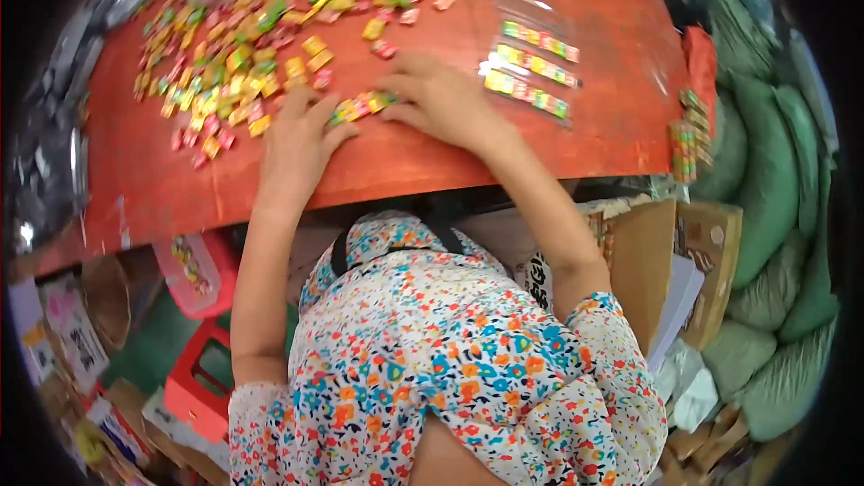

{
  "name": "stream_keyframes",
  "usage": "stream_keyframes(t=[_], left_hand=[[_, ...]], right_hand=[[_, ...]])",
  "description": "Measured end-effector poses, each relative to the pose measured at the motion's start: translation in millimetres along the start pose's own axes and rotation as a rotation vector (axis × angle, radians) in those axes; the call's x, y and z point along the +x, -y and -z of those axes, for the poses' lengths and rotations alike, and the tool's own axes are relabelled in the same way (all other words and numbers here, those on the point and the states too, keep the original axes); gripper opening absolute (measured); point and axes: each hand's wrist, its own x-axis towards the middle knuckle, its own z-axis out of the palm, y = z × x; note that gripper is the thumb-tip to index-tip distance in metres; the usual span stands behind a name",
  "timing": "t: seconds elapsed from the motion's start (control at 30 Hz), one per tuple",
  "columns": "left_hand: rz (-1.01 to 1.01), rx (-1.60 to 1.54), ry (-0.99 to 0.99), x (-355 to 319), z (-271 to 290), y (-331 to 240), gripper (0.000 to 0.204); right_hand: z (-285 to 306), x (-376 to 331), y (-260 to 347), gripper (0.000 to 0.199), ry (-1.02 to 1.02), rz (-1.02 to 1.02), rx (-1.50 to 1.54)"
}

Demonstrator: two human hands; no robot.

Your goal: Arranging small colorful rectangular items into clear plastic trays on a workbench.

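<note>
A short row of small wrapped candies (pixel 363 107), yellow, red and green, lies on the red tabletop between my two hands. My left hand (pixel 301 139) is at the row's left end, fingers stretched forward and thumb apart, next to the loose candies. From the other side my right hand (pixel 443 101) reaches the row's right end with spread, bent fingers. Whether either hand presses on the row is hard to see. Beyond them spreads a big heap of loose candies (pixel 238 58). To the right lies a clear plastic bag (pixel 531 13) with three candy rows on or in it.
Packed candy bundles (pixel 684 148) stand at the table's right edge. Green sacks (pixel 765 171) are piled beyond it, with cardboard boxes (pixel 643 261) below. Dark plastic packaging (pixel 54 139) lies at left. Under the table are a pink plastic container (pixel 200 274) and a red stool (pixel 200 378).
</note>
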Motion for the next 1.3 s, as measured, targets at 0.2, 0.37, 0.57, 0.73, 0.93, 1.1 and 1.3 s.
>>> stream_keyframes(t=[0.2, 0.37, 0.57, 0.73, 0.93, 1.1, 1.3], left_hand=[[-0.114, 0.196, 0.034, 16.0, -15.0, -9.4, 0.031], [-0.276, 0.052, 0.018, 70.6, -49.3, -42.6, 0.025], [-0.421, 0.135, 0.027, 177.3, -122.5, -78.4, 0.026], [-0.478, 0.220, 0.098, 216.1, -156.0, -93.6, 0.031], [-0.519, 0.148, 0.096, 214.2, -163.9, -72.8, 0.040], [-0.646, 0.302, 0.054, 202.5, -165.5, -60.9, 0.065], [-0.658, 0.447, 0.227, 199.2, -169.6, -65.1, 0.095]], right_hand=[[2.1, -11.6, 2.8, 0.028, -0.048, -0.013, -0.112], [61.9, -32.6, -27.0, 0.029, -0.150, -0.111, -0.134], [124.4, -39.1, -108.9, 0.029, -0.255, -0.198, -0.275], [136.9, -45.5, -160.3, 0.028, -0.235, -0.353, -0.255], [133.0, -57.9, -177.1, 0.030, -0.236, -0.422, -0.187], [131.0, -65.9, -168.3, 0.034, -0.297, -0.379, -0.441], [111.8, -55.7, -168.8, 0.059, -0.031, -0.259, -0.376]])
